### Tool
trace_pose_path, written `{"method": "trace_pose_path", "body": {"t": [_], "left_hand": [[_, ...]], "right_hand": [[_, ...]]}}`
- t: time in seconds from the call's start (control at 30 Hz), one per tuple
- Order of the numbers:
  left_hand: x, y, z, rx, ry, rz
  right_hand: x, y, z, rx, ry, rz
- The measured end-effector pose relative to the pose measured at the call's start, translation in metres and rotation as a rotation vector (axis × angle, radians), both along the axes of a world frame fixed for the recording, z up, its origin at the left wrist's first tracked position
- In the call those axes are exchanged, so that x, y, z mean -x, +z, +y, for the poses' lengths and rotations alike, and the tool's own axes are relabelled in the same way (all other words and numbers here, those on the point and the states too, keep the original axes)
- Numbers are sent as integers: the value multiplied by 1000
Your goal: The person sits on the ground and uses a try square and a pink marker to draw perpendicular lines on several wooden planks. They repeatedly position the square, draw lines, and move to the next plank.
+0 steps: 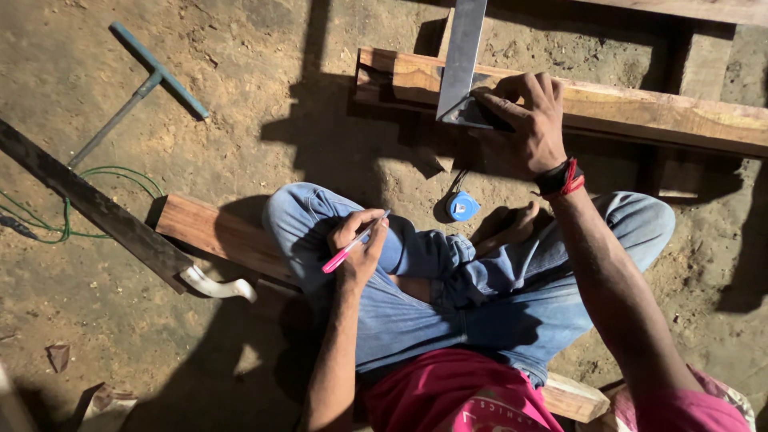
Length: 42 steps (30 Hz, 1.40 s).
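Left grip [356,244]: fingers closed around pink pen [350,246], resting on knee. Right grip [524,120]: fingers spread, pressing metal square [462,64] flat against wooden plank's [640,108] near edge. Blue tape measure [462,206]: on dirt floor [264,104], between plank and legs.

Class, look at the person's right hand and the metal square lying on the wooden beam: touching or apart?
Touching. The head view shows the right hand with its fingers pressed flat on the metal square, pinning it to the wooden beam.
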State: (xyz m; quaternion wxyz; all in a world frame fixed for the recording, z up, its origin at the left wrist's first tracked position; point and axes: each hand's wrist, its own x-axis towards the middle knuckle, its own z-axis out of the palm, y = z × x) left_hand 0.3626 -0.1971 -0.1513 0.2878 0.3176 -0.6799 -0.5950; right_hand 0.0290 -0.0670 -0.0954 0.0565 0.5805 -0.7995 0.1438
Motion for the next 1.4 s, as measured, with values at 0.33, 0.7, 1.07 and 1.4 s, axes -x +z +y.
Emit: {"method": "trace_pose_path", "body": {"t": [0.33, 0.7, 1.07, 1.4], "left_hand": [[13, 22, -12, -6, -29, 67], [191, 64, -96, 452, -94, 148], [199, 74, -96, 550, -285, 73], [197, 84, -103, 592, -216, 75]], "right_hand": [[16, -22, 11, -121, -49, 69], [1, 29, -8, -92, 57, -2], [-4, 40, -12, -69, 64, -6], [-9, 44, -13, -38, 48, -41]]}}
